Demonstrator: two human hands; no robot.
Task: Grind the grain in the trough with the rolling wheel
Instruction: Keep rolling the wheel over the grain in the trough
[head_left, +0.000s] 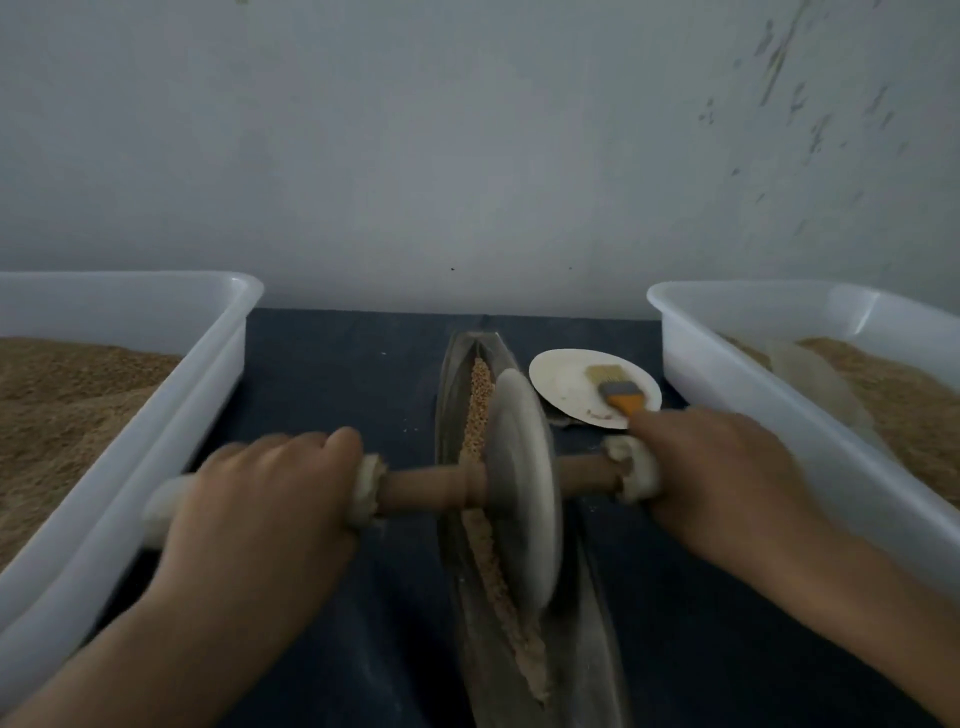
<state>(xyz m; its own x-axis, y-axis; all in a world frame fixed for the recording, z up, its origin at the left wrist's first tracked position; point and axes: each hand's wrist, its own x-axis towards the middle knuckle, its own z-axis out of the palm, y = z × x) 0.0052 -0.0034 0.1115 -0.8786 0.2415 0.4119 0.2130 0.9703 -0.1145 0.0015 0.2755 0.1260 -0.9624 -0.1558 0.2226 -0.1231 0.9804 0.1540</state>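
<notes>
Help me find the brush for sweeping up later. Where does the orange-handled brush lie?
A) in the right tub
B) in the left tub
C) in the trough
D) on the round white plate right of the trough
D: the brush lies on the round white plate, just right of the trough, outside both tubs.

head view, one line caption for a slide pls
Both hands grip the wooden axle of a grey stone wheel grinding grain.
</notes>
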